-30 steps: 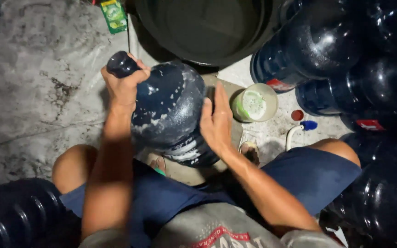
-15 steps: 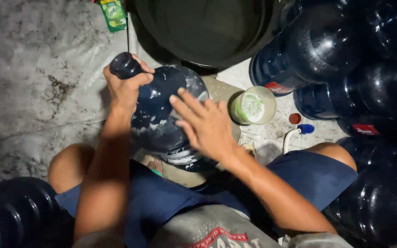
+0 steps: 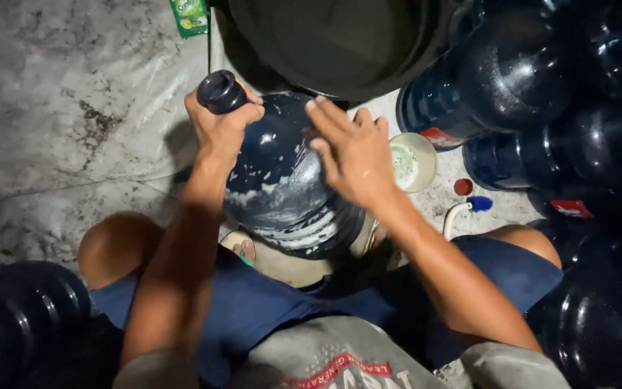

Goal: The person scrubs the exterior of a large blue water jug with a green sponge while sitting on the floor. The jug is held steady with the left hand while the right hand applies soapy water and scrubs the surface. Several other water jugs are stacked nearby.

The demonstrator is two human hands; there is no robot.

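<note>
The floor (image 3: 59,130) is grey, stained concrete, partly under a wrinkled clear sheet. A big dark tub (image 3: 340,43) stands at the top, its rim just beyond the jug. Dark blue jugs (image 3: 534,79) lie stacked along the right side, glossy and wet, and another ribbed one (image 3: 16,317) lies at the lower left corner.

The person squats, knees apart, in blue shorts (image 3: 268,310) and a grey shirt. Between the knees, a blue jug (image 3: 282,187) lies tilted, neck pointing up and left, its base down toward the person and resting on a pale low object that is mostly hidden. White suds streak its shoulder and ribbed lower body.

The left hand (image 3: 221,126) is wrapped tight around the jug's neck, just below the dark cap (image 3: 219,90). The right hand (image 3: 350,155) lies spread and flat on the jug's upper right side, fingers wide and pointing up and left; it grips nothing.

Just right of the right hand, a small white bowl (image 3: 415,162) with green liquid sits on the floor, close beside the jug. Farther right lie a small red cap (image 3: 463,186) and a small blue piece (image 3: 479,203), near the end of a white hose (image 3: 453,216) that curves by the right knee. A green sachet (image 3: 190,16) lies at the top edge, left of the tub.
</note>
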